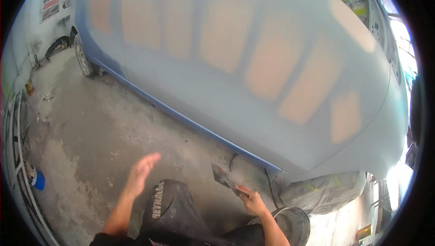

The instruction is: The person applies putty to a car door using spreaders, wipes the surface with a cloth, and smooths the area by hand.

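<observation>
My left hand point(141, 172) is raised over the floor, beside my left knee, with its fingers stretched out and nothing in it. In my right hand point(253, 202) is a flat, dark grey putty spreader point(221, 175), its wide blade pointing up and left. The spreader is held apart from the car point(217, 110), low in front of its side. Grey primer covers most of the car's side, and several tan filler-coloured patches point(272, 64) show across the door and rear panel.
A dark bucket point(308, 228) stands by my right forearm. Next to it, a plastic-wrapped wheel point(326, 194) sits under the car. Metal frames point(19, 146) and a blue container point(39, 181) are at the left. A bare wheel point(81, 56) shows far left.
</observation>
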The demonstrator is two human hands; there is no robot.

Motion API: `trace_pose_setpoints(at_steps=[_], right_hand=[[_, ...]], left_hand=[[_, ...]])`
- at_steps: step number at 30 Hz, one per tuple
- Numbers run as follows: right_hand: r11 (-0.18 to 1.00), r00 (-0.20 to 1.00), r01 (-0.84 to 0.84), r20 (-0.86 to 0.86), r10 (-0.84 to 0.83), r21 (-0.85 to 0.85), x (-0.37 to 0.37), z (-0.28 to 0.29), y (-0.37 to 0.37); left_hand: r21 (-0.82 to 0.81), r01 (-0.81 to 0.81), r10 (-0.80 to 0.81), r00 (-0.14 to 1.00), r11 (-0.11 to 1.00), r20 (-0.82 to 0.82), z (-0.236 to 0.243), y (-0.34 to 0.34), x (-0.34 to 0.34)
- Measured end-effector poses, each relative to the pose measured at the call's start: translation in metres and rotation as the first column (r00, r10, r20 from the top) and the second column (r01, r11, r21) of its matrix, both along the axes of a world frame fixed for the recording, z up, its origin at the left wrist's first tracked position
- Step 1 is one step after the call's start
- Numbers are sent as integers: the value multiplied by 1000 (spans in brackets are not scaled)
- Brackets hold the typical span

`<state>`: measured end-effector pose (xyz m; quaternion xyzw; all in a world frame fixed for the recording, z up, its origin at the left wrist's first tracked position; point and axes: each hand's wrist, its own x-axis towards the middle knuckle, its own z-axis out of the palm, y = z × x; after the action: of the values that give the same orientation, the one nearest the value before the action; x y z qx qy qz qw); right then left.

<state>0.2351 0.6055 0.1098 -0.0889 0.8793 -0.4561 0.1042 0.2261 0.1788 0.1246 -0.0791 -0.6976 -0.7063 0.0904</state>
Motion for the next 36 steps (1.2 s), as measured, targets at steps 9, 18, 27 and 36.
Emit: trace_pose_setpoints(at_steps=[9, 18, 27, 36], right_hand=[[998, 999, -14, 41, 12, 57, -6, -7, -1], [992, 998, 23, 61, -31, 128, -17, -29, 4], [987, 975, 122, 176, -139, 101, -20, -36, 8], [989, 995, 85, -56, -79, 123, -18, -45, 23]], left_hand=[[6, -16, 11, 892, 1000, 453, -112, 11, 65], [81, 11, -71, 590, 997, 804, -118, 11, -2], [46, 72, -82, 964, 996, 252, -42, 72, -94], [-46, -622, 562, 734, 782, -381, 53, 109, -284]])
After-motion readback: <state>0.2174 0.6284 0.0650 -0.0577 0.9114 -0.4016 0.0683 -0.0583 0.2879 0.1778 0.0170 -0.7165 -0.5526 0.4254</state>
